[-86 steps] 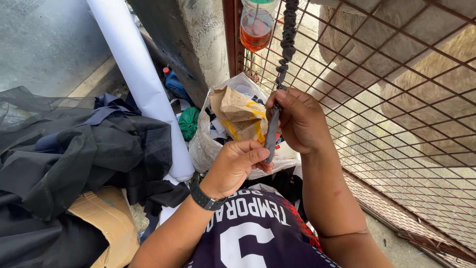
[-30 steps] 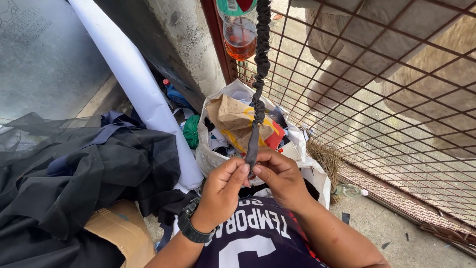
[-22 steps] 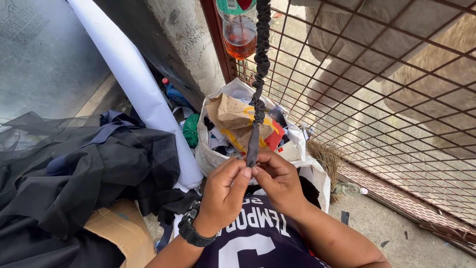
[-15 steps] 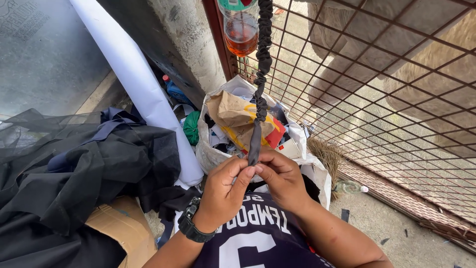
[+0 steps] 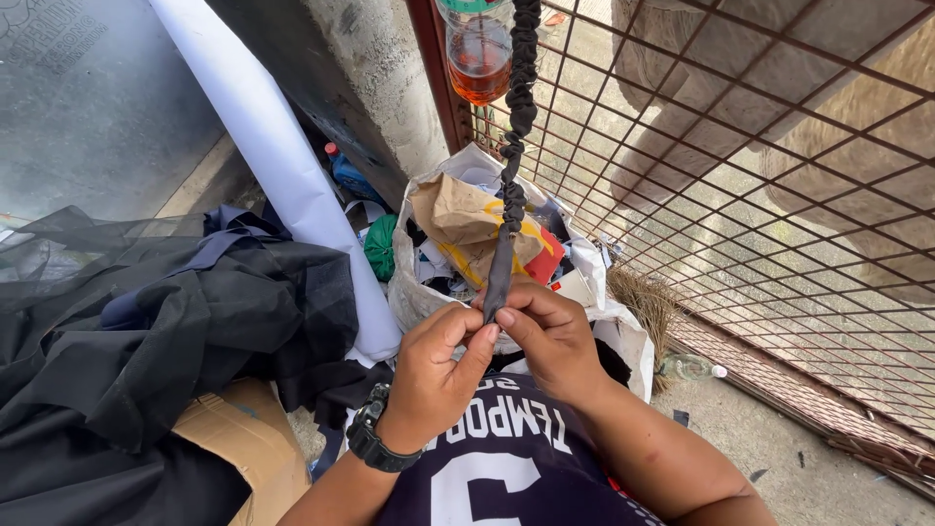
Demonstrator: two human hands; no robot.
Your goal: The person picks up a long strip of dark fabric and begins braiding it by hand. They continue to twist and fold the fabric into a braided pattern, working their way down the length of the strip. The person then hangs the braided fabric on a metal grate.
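A black braided fabric cord (image 5: pixel 519 107) hangs down from the top of the metal mesh grate (image 5: pixel 760 175). Its lower end is loose flat strips (image 5: pixel 498 273). My left hand (image 5: pixel 436 375), with a black wristwatch on the wrist, and my right hand (image 5: pixel 547 336) meet at the bottom of these strips and pinch them between the fingertips. Both hands are held close together just above my dark jersey.
A white bag stuffed with paper trash (image 5: pixel 467 234) sits behind the cord. A heap of black cloth (image 5: pixel 146 331) lies at left over a cardboard box (image 5: pixel 243 438). A white roll (image 5: pixel 282 166) leans on the concrete wall. A bottle of orange liquid (image 5: pixel 477 49) hangs above.
My hands have come down the cord from higher up to the loose strip ends. Over the last second they have stayed there with only small finger movements.
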